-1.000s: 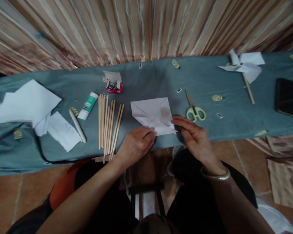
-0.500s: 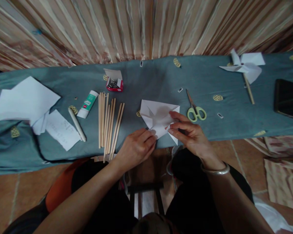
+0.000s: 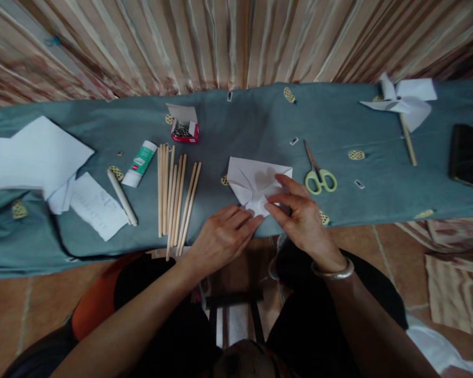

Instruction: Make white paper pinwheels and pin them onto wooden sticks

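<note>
A white paper sheet point(image 3: 246, 173) with cuts and creases lies on the cloth-covered table in front of me. My left hand point(image 3: 225, 233) presses its near corner with closed fingers. My right hand point(image 3: 299, 212) pinches a flap of the same sheet between thumb and fingers near the middle; the fingers partly hide the right side. Green-handled scissors point(image 3: 318, 176) lie to the right of the sheet. On the left is a row of several wooden sticks point(image 3: 175, 202). At the far right rests a paper pinwheel point(image 3: 412, 107) on a stick.
Behind the sticks stands an open red box of metal pins point(image 3: 185, 131). Further left are a glue stick point(image 3: 141, 163), a white pen-like rod point(image 3: 122, 197), a written-on slip point(image 3: 98, 207) and white paper sheets point(image 3: 43, 152). A dark phone point(image 3: 470, 156) lies at the right; a curtain point(image 3: 236, 42) hangs behind.
My right hand has moved left over the sheet, bringing its flap inward towards the middle. My left hand has shifted slightly right. The view has shifted a little.
</note>
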Available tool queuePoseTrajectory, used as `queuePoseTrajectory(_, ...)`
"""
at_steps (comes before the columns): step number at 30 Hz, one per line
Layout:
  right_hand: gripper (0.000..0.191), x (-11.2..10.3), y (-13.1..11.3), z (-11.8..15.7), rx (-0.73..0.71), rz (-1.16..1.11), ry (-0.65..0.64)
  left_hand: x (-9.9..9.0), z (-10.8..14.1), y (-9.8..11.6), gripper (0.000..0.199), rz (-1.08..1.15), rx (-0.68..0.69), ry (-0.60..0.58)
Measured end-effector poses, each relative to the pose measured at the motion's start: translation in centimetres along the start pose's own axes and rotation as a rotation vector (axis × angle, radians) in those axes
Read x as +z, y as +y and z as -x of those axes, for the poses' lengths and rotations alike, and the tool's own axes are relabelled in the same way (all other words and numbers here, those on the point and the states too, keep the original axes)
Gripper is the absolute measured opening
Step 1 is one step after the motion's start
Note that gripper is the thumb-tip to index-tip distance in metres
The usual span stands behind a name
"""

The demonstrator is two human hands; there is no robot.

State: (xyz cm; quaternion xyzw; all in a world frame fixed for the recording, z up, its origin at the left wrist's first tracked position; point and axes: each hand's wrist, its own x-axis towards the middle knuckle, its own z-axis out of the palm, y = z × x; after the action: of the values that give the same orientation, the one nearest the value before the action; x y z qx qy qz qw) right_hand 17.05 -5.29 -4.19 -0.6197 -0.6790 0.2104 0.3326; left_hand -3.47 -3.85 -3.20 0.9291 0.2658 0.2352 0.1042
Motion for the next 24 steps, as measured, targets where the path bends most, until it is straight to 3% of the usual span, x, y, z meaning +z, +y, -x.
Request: queuePoseTrajectory(24,0.016,0.7,-0.06,0.02,0.0,0.087,0.068,0.34,-0.22,0.02,0.02,0.03,-0.046,0.014)
